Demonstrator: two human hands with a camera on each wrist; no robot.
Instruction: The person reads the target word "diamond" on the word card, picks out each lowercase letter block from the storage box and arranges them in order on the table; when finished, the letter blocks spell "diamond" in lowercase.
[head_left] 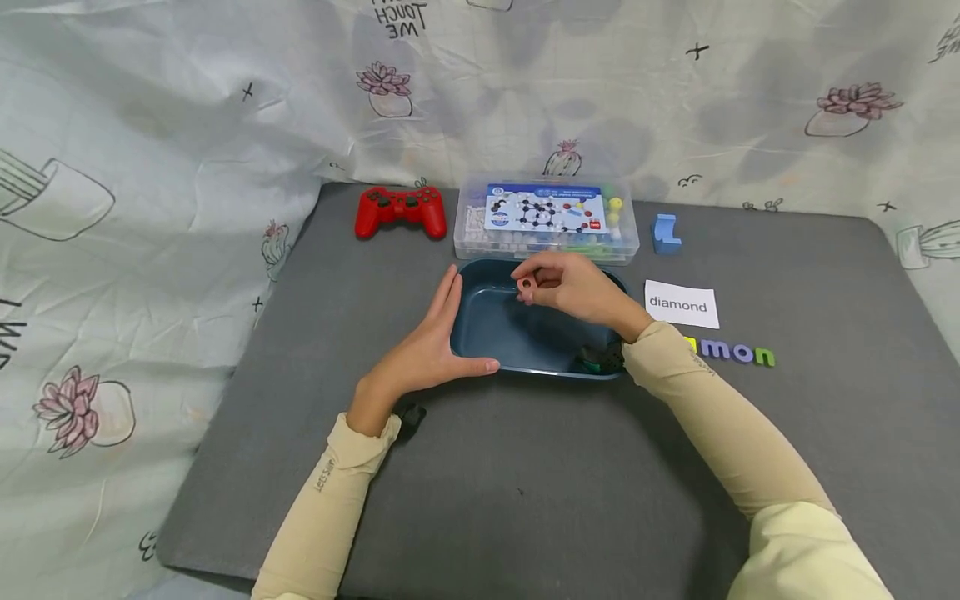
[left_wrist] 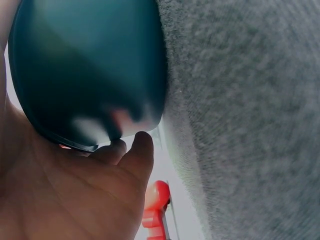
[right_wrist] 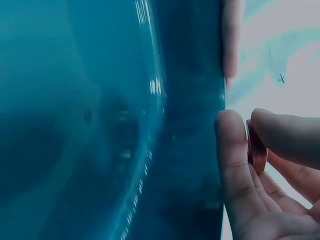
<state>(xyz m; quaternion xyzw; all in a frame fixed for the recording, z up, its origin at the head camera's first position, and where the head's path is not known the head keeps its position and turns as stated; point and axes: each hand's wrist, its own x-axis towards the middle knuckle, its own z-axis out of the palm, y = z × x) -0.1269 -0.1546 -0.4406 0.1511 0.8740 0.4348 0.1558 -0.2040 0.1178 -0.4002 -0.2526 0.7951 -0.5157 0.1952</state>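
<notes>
My right hand (head_left: 573, 283) is above the far part of a dark blue-green tray (head_left: 517, 333). Between thumb and fingers it pinches a small pinkish-red piece (head_left: 527, 284) with a round hole, perhaps a letter. In the right wrist view the piece (right_wrist: 257, 147) shows edge-on, beside the tray's wall (right_wrist: 192, 100). My left hand (head_left: 420, 346) rests against the tray's left end, fingers straight along the side and thumb at the near rim. To the right, a row of coloured letters (head_left: 715, 349) reads "mon", with a yellow one partly hidden by my right sleeve.
A card (head_left: 681, 304) printed "diamond" lies above the letters. Behind the tray sits a clear plastic box (head_left: 471, 243) of molecule-model parts, flanked by a red game controller (head_left: 401, 211) and a blue holder (head_left: 665, 234). A dark object (head_left: 600, 359) lies in the tray's near right corner.
</notes>
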